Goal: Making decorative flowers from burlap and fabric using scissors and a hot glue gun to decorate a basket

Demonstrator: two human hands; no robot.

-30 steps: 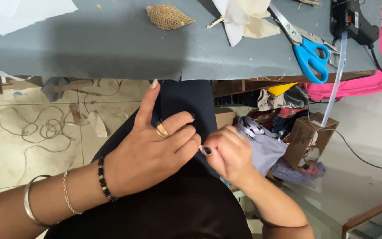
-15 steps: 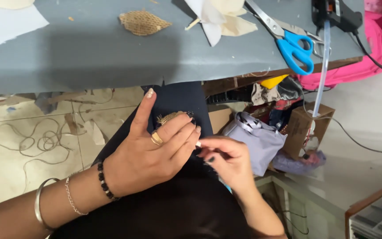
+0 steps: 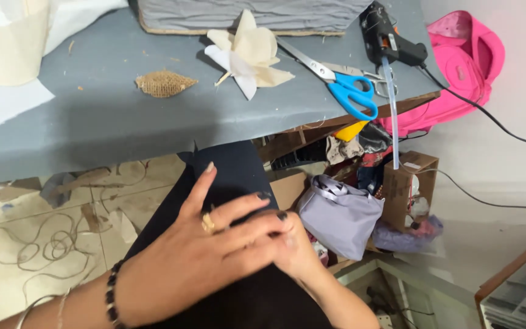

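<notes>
Since half a second ago my view has tipped up and pulled the bench further into sight, and my left hand [image 3: 196,256] has slid across so that its fingers now cover my right hand [image 3: 296,247], which showed clear beside it before. At the bench's [image 3: 92,131] left edge lie pale sheets of paper [image 3: 1,103] and a cream strip. Toward the middle rests a small burlap leaf [image 3: 164,83], set apart from the rest, I judge as a finished piece. Next comes a cream fabric flower [image 3: 248,53], then blue-handled scissors [image 3: 336,82] near the front edge within easy reach, and a black glue gun [image 3: 388,39] at the right corner with a clear stick hanging past the edge. Below the front edge, on my lap, lies the black cloth [image 3: 232,173], where both hands meet. My left hand lies flat, palm down, forefinger stretched forward along the cloth, the other fingers spread and pressed over the right hand, I think to pin the cloth steady. A ring sits on one finger and a dark bead bracelet at the wrist. My right hand comes up from below, mostly hidden; I cannot tell whether its fingers pinch anything. Right of it stands a grey bag [image 3: 342,216], a cardboard box [image 3: 412,183] and a pink bag [image 3: 464,67].
</notes>
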